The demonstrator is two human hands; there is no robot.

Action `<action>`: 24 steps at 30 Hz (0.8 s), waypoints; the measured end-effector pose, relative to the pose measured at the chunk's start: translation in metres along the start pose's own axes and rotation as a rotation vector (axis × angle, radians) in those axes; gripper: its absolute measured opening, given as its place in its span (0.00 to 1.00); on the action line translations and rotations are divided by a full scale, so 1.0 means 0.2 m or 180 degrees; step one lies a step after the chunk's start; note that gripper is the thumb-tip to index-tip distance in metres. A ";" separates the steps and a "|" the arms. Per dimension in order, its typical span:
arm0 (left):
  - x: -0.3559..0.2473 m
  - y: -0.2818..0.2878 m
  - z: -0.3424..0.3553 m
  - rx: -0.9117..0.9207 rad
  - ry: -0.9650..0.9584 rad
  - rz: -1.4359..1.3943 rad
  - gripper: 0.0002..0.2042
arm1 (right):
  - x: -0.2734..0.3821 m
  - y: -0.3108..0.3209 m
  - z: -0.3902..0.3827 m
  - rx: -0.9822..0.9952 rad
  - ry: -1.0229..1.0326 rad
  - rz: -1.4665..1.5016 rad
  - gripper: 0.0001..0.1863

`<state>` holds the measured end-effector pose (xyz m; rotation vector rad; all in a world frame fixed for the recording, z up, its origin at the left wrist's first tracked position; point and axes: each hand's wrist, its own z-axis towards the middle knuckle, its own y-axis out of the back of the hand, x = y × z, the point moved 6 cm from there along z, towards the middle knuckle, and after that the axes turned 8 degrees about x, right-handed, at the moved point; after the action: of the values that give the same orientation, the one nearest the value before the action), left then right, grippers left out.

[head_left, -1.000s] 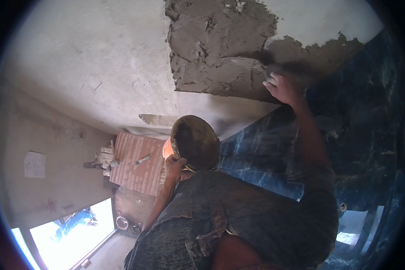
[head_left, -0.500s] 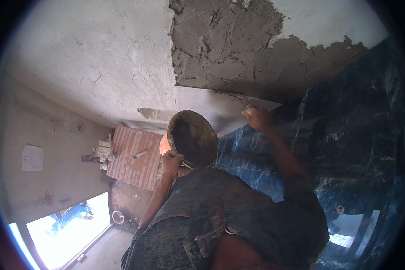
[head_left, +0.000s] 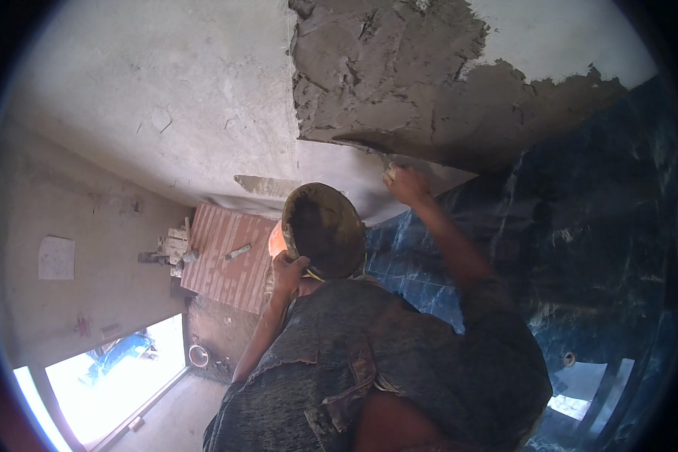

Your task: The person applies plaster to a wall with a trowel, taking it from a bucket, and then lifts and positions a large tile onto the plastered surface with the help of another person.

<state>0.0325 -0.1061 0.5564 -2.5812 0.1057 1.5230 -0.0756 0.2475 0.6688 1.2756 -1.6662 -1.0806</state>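
My left hand (head_left: 288, 275) grips the lower left rim of an orange bucket (head_left: 277, 239), tilted so its dark, mortar-coated inside faces me. Up and to the right of it, my right hand (head_left: 404, 183) is closed on the handle of a trowel (head_left: 365, 145). The trowel's thin blade lies at the lower edge of a rough patch of wet grey plaster (head_left: 384, 75) on the pale wall (head_left: 151, 83). A smooth pale strip (head_left: 331, 169) runs just below that patch.
On the left are reddish ribbed blocks (head_left: 215, 279) with a narrow tool on them, stacked pale pieces (head_left: 175, 252), a bright opening (head_left: 113, 384) and a paper (head_left: 56, 258) on the wall. A dark blue marbled surface (head_left: 565, 226) fills the right side. A white ring (head_left: 198, 355) lies lower left.
My right hand has moved down and leftward from over the plaster to its lower edge, with the trowel now visible in it. My left hand and bucket have shifted only slightly.
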 end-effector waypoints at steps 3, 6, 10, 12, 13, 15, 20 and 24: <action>-0.02 -0.01 -0.01 0.0040 0.0089 0.0070 0.10 | -0.02 -0.03 0.04 -0.0148 -0.0061 -0.0084 0.23; -0.01 0.00 -0.01 0.0101 0.0129 0.0121 0.12 | -0.02 0.00 0.03 -0.0357 -0.0001 -0.0124 0.21; -0.02 0.00 0.00 -0.0074 0.0087 0.0163 0.09 | -0.03 0.02 0.04 -0.0137 0.0033 -0.0104 0.21; -0.06 0.00 -0.01 -0.0114 0.0137 0.0222 0.10 | -0.06 0.01 0.06 -0.0116 -0.0039 -0.0084 0.22; -0.08 -0.01 -0.02 -0.0108 0.0159 0.0263 0.10 | -0.10 0.01 0.05 -0.0185 -0.0058 -0.0062 0.23; -0.05 0.01 -0.01 -0.0118 0.0139 0.0290 0.11 | -0.16 0.01 0.05 -0.0236 -0.0112 -0.0049 0.25; 0.07 0.05 0.03 -0.0128 0.0056 0.0247 0.12 | -0.26 0.06 0.00 -0.0095 -0.0230 -0.0099 0.27; 0.07 0.05 0.03 -0.0088 0.0062 0.0148 0.12 | -0.31 0.09 -0.01 -0.0531 -0.0305 -0.0233 0.25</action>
<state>0.0328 -0.1142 0.5416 -2.6333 0.1489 1.5255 -0.0667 0.3107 0.6823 1.2011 -1.5726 -1.3146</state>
